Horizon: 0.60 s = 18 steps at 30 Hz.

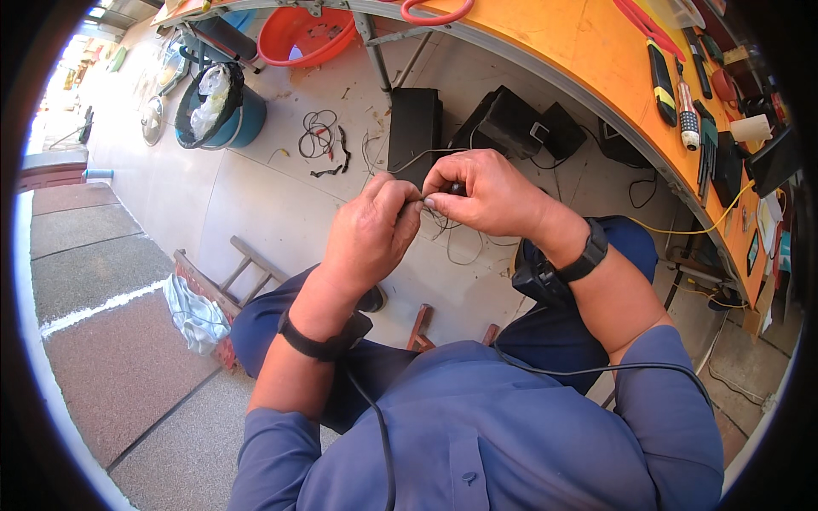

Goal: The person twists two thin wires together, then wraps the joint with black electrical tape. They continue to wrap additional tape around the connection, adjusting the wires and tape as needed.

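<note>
My left hand [372, 228] and my right hand [492, 194] meet fingertip to fingertip above the floor, in front of my knees. Both are closed in a pinch on a thin wire [423, 199], of which only a short bit shows between the fingers. Part of a small dark rounded thing [458, 188] shows inside the curl of my right hand; its kind is hidden. Thin loose wires [452, 232] show just below the hands, and I cannot tell whether they join the pinched one.
An orange workbench [562, 51] curves along the far right, bearing a yellow-black cutter [661, 85] and a screwdriver [687, 111]. Black boxes [416, 128] stand under it. A lined blue bucket [243, 119], a red basin [307, 38] and tangled cables [317, 136] are on the floor.
</note>
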Tool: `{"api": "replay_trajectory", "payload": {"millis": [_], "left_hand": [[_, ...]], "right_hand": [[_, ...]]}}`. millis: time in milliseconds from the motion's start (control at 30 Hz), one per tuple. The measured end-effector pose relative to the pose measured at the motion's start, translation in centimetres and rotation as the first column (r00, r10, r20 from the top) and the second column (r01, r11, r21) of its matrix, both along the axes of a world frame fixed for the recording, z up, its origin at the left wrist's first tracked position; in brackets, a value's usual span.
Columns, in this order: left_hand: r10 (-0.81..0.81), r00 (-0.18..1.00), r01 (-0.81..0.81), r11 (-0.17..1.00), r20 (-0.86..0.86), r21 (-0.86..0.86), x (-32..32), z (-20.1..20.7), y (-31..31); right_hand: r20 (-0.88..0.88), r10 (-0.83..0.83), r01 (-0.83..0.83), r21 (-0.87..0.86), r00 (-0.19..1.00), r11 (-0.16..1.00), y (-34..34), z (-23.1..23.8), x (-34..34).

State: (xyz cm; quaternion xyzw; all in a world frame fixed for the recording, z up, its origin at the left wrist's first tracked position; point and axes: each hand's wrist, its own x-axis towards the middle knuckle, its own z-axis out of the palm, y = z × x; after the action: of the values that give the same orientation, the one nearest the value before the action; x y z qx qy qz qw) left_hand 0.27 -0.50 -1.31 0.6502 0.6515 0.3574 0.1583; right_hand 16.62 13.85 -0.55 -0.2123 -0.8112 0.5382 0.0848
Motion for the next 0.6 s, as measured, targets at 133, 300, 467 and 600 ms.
{"api": "replay_trajectory", "payload": {"millis": [133, 300, 467, 600], "left_hand": [[0.002, 1.000, -0.002, 1.000, 0.007, -0.013, 0.0, 0.0, 0.0], [0.092, 0.960, -0.023, 0.968, 0.263, -0.251, -0.2, 0.4, -0.3], [0.282, 0.784, 0.067, 0.847, 0.554, -0.527, -0.4, 1.1, -0.2], [0.507, 0.407, 0.242, 0.742, 0.760, -0.625, -0.8, 1.6, 0.3]], "right_hand": [[0.005, 0.005, -0.005, -0.005, 1.000, 1.000, 0.0, 0.1, 0.0], [-0.032, 0.034, -0.033, 0.033, 0.999, 0.999, -0.1, 0.0, 0.1], [-0.116, 0.051, -0.034, 0.145, 0.992, 0.989, -0.3, -0.2, 0.0], [-0.158, 0.049, -0.002, 0.285, 0.986, 0.958, -1.0, -0.2, 0.0]]}}
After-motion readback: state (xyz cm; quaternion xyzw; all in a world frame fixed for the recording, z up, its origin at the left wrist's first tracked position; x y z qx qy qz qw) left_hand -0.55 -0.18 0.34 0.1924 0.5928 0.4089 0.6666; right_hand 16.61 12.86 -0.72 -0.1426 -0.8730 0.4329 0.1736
